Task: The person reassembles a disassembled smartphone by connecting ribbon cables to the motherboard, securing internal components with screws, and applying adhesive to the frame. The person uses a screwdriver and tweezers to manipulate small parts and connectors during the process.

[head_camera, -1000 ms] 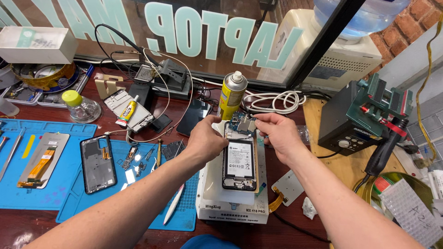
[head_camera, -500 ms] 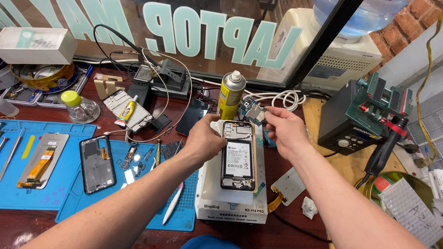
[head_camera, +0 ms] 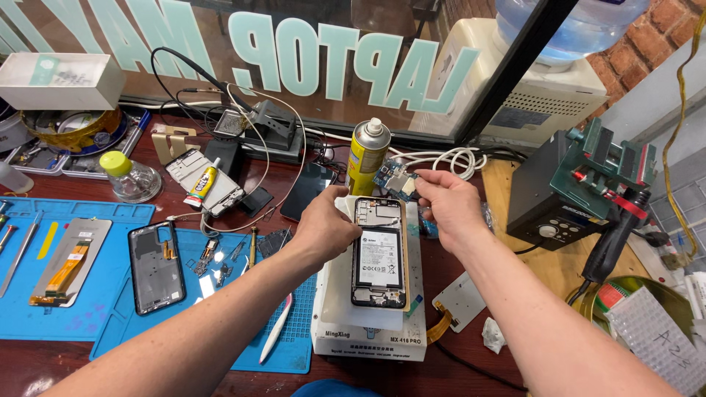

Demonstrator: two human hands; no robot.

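Circuit board (head_camera: 392,177) pinched in right hand (head_camera: 441,202) beside yellow spray can (head_camera: 367,156); left hand (head_camera: 327,228) clasps opened phone (head_camera: 379,251).

spray can (head_camera: 367,156) and cable coil (head_camera: 448,159) crowding 12 o'clock of opened phone (head_camera: 379,252), soldering station (head_camera: 562,192) blocking 3 o'clock, open counter (head_camera: 471,364) at 5 o'clock

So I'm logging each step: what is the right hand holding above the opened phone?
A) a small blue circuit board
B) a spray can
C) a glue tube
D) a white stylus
A: the right hand pinches a small blue circuit board above the opened phone.
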